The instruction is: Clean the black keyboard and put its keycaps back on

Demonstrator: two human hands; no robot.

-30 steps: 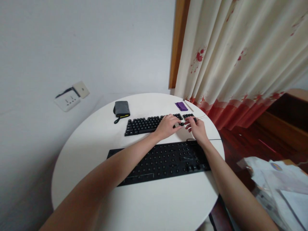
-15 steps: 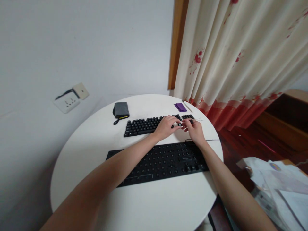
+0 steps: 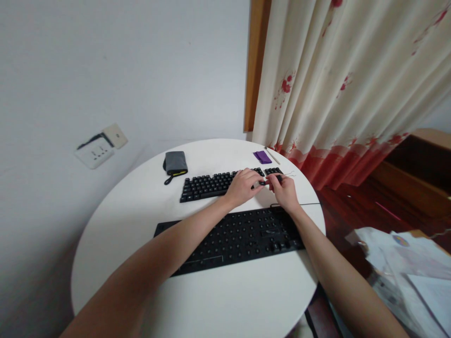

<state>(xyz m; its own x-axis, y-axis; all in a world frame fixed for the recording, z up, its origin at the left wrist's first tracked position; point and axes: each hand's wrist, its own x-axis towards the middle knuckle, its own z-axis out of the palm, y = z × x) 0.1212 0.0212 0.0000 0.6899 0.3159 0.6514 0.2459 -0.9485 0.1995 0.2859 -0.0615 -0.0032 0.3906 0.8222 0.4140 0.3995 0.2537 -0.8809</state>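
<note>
Two black keyboards lie on a round white table [image 3: 116, 216]. The far keyboard [image 3: 207, 184] is small, and the near keyboard [image 3: 229, 237] is larger. My left hand [image 3: 242, 188] lies over the right part of the far keyboard, its fingers curled and pinched together at a small dark piece. My right hand [image 3: 286, 191] meets it at that keyboard's right end, fingers bent and pressed together on the same spot. What the fingertips grip is too small to name. A thin wire piece [image 3: 291, 174] lies just beyond my right hand.
A grey pouch [image 3: 175, 162] with a black strap lies at the table's back. A purple cloth [image 3: 262, 157] and a thin stick [image 3: 272, 155] lie by the red-and-cream curtain [image 3: 334, 94]. A wall socket [image 3: 94, 155] is left. Papers [image 3: 401, 263] are piled at lower right, beyond the table's edge.
My right hand has drawn in slightly toward the left hand, so the fingertips now meet. The view has drifted a little; the keyboards and other things lie as before.
</note>
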